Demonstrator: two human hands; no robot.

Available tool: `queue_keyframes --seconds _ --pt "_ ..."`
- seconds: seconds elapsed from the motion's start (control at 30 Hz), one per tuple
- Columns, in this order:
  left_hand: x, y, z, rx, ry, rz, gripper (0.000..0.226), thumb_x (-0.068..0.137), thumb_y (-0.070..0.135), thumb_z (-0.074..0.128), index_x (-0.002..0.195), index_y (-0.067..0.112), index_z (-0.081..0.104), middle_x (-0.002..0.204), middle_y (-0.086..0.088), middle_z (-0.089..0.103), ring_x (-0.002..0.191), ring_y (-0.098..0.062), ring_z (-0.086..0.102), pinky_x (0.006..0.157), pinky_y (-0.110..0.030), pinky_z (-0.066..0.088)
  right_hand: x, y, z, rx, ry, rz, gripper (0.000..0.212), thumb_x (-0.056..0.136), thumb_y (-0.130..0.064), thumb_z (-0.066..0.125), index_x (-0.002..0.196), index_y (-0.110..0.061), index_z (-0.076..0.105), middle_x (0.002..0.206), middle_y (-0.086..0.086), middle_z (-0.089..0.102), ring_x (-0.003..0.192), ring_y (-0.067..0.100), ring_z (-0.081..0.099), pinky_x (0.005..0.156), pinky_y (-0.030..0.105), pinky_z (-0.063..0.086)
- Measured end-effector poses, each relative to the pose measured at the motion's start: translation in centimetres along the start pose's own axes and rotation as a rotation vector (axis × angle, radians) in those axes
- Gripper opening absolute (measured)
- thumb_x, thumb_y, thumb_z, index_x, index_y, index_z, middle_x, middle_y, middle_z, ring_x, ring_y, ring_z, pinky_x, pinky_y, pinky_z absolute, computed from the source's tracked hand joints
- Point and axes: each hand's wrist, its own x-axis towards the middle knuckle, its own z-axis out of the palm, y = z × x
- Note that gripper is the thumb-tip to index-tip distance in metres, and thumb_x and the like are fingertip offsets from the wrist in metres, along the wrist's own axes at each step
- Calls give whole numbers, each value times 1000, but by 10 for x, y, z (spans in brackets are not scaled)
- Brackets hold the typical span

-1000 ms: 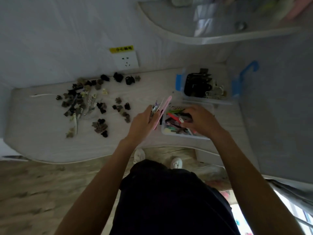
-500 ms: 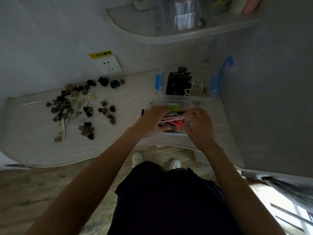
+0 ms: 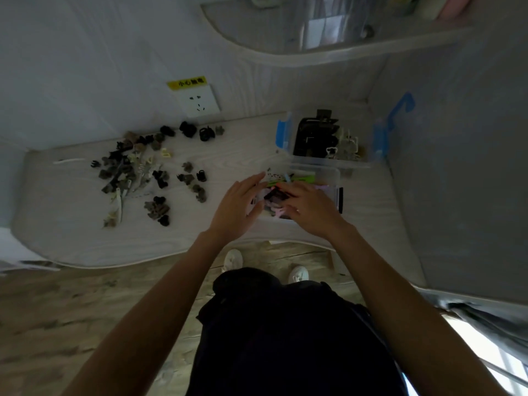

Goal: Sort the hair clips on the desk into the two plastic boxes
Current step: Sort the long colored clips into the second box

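Many small dark and pale hair clips [image 3: 128,170] lie scattered on the left half of the white desk [image 3: 71,238]. A clear near box [image 3: 331,174] holds long coloured clips, green and pink among them. Behind it stands a clear far box [image 3: 371,164] with blue latches, holding black and white claw clips. My left hand [image 3: 237,207] hovers at the near box's left edge, fingers straight, holding nothing. My right hand [image 3: 310,210] lies over the near box with its fingers stretched across the clips inside, hiding part of them.
A wall socket [image 3: 198,101] with a yellow label sits behind the desk. A curved shelf [image 3: 285,57] hangs overhead. A grey panel [image 3: 457,181] closes off the right side. A thin white cable [image 3: 68,161] lies at the far left of the desk.
One second ago my left hand held a long pink clip beside the near box; it went into the box, and that hand is now empty. My right hand stayed over the box.
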Motion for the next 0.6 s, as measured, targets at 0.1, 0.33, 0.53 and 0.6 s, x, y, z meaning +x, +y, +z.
queue_keyframes --seconds 0.1,0.33,0.53,0.6 --pt "-1 0 -3 -66 6 23 50 92 34 36 134 8 46 147 -5 39 132 -17 39 111 -29 26 -7 3 -3 80 63 12 31 94 -19 46 120 -11 62 141 4 48 128 28 41 105 33 29" --pt "-23 -21 -36 -177 286 -110 32 94 17 45 123 12 55 124 -6 59 114 -16 50 95 -24 40 20 -59 -24 265 336 -66 30 89 -15 41 100 -7 68 105 8 67 100 23 59 88 25 39" --pt "-83 -93 -80 -137 573 -678 26 91 14 54 116 13 59 110 -8 63 99 -23 58 81 -28 44 92 -133 16 191 42 -218 24 92 -10 47 108 -9 64 113 8 64 109 24 52 95 32 40" --pt "-105 -128 -91 -67 565 -873 29 87 16 59 115 10 57 110 -12 60 103 -29 55 84 -35 43 117 -151 36 159 -72 -235 27 93 -11 46 114 -12 62 122 7 60 116 25 48 98 36 40"
